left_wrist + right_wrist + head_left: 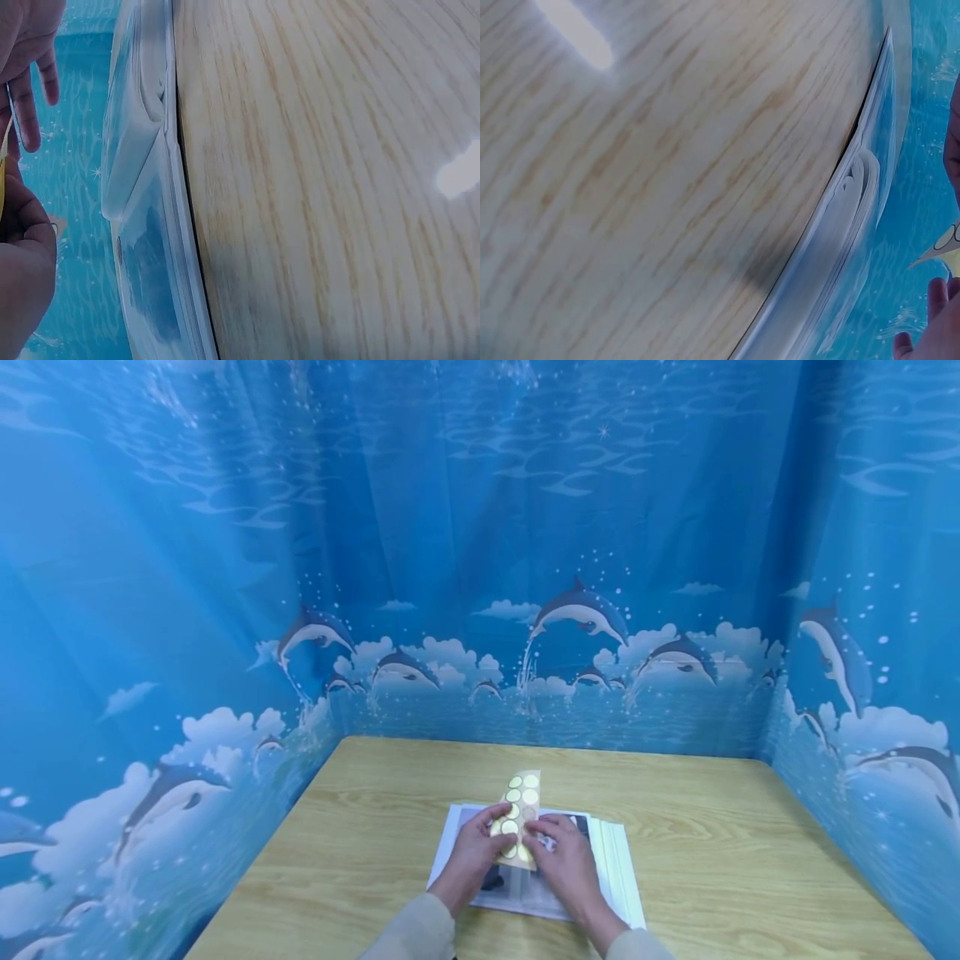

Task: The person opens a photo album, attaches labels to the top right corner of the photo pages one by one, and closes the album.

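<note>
A narrow sheet of round pale-yellow stickers (530, 797) is held up in front of me, tilted, with one circle looking bare and pinkish. Gripping its left edge is my left hand (467, 853), the thumb across the front. My right hand (570, 863) pinches at the right edge with thumb and forefinger; whether a single sticker is between those fingertips cannot be told. Below both hands lies an open book or album (618, 868) with glossy, picture-bearing pages. The sheet's corner (946, 241) shows at the edge of the right wrist view.
The album rests on a wood-grain table (360, 827); its stacked pages (817, 259) curve up in the right wrist view. Blue curtains (450, 527) printed with dolphins and clouds stand behind the table and along both sides.
</note>
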